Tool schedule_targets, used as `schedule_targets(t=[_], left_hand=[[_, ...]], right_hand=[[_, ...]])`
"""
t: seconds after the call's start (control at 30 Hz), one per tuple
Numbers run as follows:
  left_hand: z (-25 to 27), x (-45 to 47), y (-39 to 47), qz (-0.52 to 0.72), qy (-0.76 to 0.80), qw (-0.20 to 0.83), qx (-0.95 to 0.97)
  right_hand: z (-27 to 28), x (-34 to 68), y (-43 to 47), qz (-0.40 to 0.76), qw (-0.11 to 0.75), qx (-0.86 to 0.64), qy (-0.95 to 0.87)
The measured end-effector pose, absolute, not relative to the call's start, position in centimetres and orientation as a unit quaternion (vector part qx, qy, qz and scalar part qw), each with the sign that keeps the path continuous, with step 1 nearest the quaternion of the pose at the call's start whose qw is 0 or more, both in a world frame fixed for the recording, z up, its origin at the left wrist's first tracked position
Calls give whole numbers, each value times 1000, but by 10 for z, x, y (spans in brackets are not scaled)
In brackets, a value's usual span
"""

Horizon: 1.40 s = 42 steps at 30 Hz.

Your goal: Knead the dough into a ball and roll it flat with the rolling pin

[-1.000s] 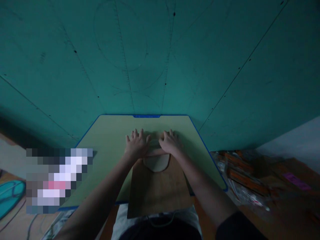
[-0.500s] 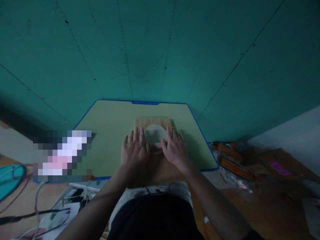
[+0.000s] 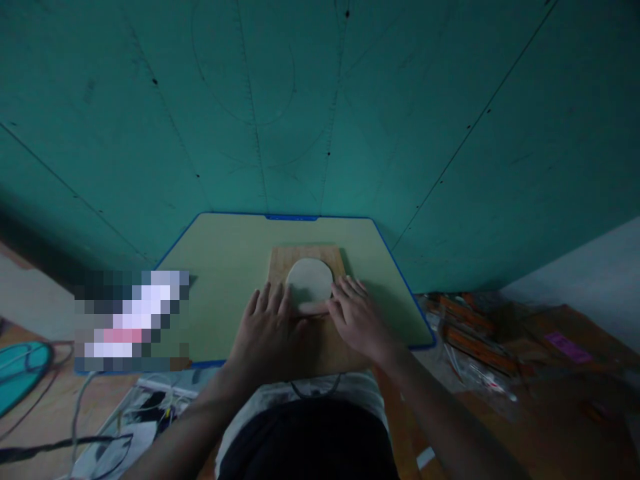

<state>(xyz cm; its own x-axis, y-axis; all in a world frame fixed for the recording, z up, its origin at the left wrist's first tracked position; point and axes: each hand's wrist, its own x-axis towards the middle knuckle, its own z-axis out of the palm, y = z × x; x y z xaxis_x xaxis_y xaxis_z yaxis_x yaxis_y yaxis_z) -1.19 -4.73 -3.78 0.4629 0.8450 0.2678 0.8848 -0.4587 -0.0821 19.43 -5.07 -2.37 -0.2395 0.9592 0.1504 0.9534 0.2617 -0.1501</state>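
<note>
A flat, pale round of dough (image 3: 310,277) lies on a wooden board (image 3: 327,350). Across its near edge runs a short rolling pin (image 3: 314,307), its ends hidden beneath my hands. My left hand (image 3: 270,317) rests on the pin's left end, fingers stretched forward over the board's left side. At the right end, my right hand (image 3: 355,313) lies palm down with its fingers extended, the tips beside the dough's right edge. Neither hand wraps its fingers round the pin.
The board lies on a pale table with a blue rim (image 3: 400,267), against a green wall (image 3: 280,100). A blurred-out object (image 3: 145,307) is at the table's left. Cables and a white box (image 3: 155,400) sit lower left; cardboard (image 3: 560,333) and plastic bags lie at right.
Both hands and the rolling pin have come back towards my body, uncovering more of the dough round. The camera view has tilted up slightly.
</note>
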Motion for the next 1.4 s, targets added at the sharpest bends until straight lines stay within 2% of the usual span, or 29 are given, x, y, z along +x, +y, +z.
schedule_targets(t=[0.13, 0.3, 0.47, 0.6, 0.87, 1.07, 1.23, 1.4], left_hand=[[-27, -7, -7, -58, -540, 74, -836], [-18, -7, 44, 22, -519, 44, -854], [-18, -9, 78, 35, -527, 45, -848], [-19, -8, 64, 22, -529, 44, -847], [-33, -4, -22, -120, -563, 63, -815], [-54, -20, -63, -153, -490, 102, -852], [-53, -23, -61, -147, -467, 112, -864], [-35, -16, -15, -123, -500, 100, -851]], right_hand=[[-16, 191, -4, 60, 78, -646, -757], [-19, 187, 53, 98, 90, -678, -722], [-17, 186, 84, 105, 101, -688, -711], [-19, 186, 70, 93, 94, -681, -720], [-23, 192, -18, 31, 99, -616, -781], [-29, 197, -58, 32, 116, -596, -794], [-30, 201, -53, 34, 103, -576, -810], [-26, 196, -1, 25, 108, -590, -800]])
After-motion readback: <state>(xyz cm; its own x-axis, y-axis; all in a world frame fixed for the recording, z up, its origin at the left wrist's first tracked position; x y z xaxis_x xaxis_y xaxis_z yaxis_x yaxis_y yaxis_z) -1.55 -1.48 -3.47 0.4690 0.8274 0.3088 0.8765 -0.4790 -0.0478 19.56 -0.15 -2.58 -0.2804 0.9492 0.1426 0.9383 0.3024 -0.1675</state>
